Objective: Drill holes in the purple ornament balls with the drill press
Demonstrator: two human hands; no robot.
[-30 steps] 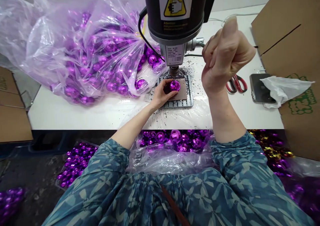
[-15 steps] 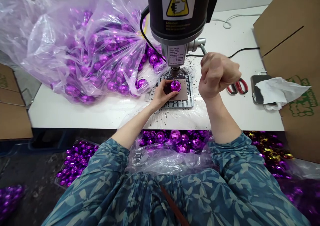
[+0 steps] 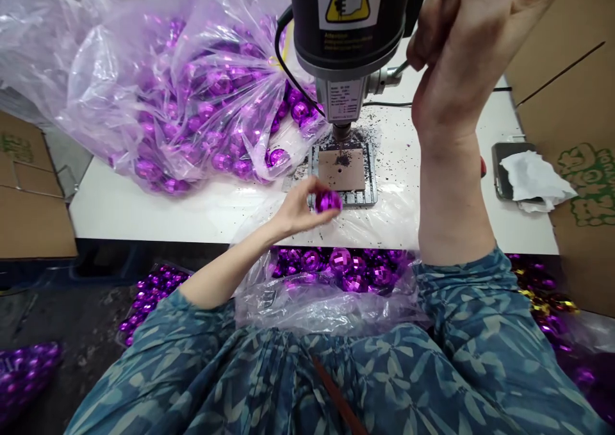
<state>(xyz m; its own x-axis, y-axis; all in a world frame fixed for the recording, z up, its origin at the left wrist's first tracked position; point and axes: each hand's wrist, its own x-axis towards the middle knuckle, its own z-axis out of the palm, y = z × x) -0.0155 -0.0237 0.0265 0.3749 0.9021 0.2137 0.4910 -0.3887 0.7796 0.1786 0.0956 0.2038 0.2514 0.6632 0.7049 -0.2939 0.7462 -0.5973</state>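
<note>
A shiny purple disco ball [image 3: 328,201] is pinched between the thumb and fingers of my left hand [image 3: 303,209], just off the front edge of the drill base. Behind it is the drill press [image 3: 353,44], its bit over a brown board [image 3: 350,172] with a small dark hole. That board rests on the slotted metal base [image 3: 371,188], with dark shavings scattered round it. My right hand [image 3: 473,44] is raised high at the right of the press, fingers curled round the end of the feed lever [image 3: 400,70]. Most of the lever's grip is hidden in the hand.
A clear plastic bag [image 3: 192,102] of purple balls lies at the left of the table. Another open bag [image 3: 307,307] with balls sits at my lap, below the table edge. On the right are a phone [image 3: 504,191] under a white tissue [image 3: 535,179] and a cardboard box [image 3: 571,102].
My left hand has drawn the purple ball from under the drill bit toward me. My right hand has swung the lever up, and the bit now stands clear of the ball.
</note>
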